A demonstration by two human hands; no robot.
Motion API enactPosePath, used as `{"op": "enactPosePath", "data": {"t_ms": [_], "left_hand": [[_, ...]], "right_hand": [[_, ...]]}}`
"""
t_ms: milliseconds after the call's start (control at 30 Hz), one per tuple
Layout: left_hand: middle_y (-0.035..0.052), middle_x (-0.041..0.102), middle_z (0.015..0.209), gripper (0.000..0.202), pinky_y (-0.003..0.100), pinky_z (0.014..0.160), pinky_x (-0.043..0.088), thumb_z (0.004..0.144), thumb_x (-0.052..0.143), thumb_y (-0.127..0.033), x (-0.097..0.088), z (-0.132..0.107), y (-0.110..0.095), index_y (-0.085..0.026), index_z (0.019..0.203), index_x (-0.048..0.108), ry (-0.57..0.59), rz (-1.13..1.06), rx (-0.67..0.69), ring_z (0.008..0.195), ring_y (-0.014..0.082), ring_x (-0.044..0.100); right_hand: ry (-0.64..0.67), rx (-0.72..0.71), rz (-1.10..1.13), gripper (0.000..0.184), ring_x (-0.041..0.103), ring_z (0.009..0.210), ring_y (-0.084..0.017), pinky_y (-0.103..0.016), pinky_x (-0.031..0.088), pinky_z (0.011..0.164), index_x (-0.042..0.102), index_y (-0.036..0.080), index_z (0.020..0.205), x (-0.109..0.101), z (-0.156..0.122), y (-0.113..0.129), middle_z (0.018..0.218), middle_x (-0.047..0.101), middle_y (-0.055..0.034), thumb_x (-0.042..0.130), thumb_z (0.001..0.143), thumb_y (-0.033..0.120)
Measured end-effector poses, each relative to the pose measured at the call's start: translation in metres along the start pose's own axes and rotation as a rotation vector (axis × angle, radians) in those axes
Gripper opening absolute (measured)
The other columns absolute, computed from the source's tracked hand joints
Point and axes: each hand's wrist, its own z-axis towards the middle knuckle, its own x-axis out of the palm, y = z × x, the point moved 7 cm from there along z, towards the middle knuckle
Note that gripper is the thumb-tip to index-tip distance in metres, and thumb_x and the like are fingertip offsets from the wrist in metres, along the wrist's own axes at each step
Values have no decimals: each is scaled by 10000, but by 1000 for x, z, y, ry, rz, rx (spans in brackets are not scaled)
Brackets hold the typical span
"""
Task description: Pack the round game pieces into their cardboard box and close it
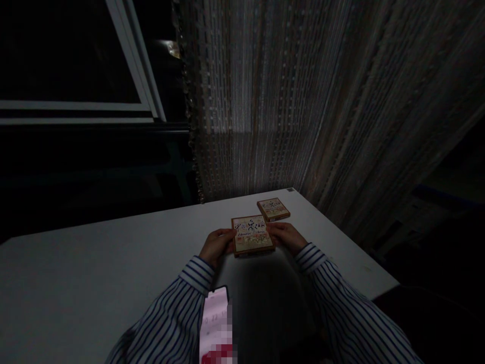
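A flat Chinese chess box (253, 236) with a printed lid is held between my two hands, just above or on the white table; I cannot tell which. My left hand (217, 245) grips its left edge, thumb towards the top. On the opposite edge, my right hand (288, 236) has its fingers closed in the same way. Behind it, a second, matching Chinese chess box (274, 209) lies on the table, partly covered by the held one. Both sleeves are striped blue and white.
The white table (113, 273) ends at a corner at the far right. A phone with a lit screen (215, 321) lies near my left forearm, partly pixelated. A string curtain (257, 101) hangs behind the table. At the upper left is a pale frame (132, 55). The surroundings are dark.
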Motion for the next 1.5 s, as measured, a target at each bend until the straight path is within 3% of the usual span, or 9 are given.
{"op": "enactPosePath", "data": {"t_ms": [333,767,1000,1500], "left_hand": [[104,671,696,191,271,599,506,622,662,-225,24,13,13,-80,736,611,109,52,-19,602,160,627],[71,662,619,126,248,573,491,645,622,-192,55,14,23,-80,703,629,97,87,-75,555,140,614],[64,657,591,147,231,535,473,626,630,-191,70,18,30,-68,704,650,120,105,-64,489,117,579],[46,652,554,80,254,558,477,648,608,-172,91,33,49,-106,648,652,105,147,-73,507,135,589]], "right_hand": [[-8,13,-45,147,632,681,-164,-321,486,751,641,125,772,-20,-9,5,744,685,-47,618,643,192],[-18,16,-53,191,619,655,-152,-311,485,722,652,116,801,-57,-9,1,750,681,-56,627,641,217],[-73,10,-268,264,597,657,-131,-243,478,601,648,135,867,-86,-11,-4,753,668,-38,615,671,309],[-87,4,-264,269,594,639,-154,-292,484,655,673,112,801,-109,-17,2,641,660,-39,657,623,314]]}}
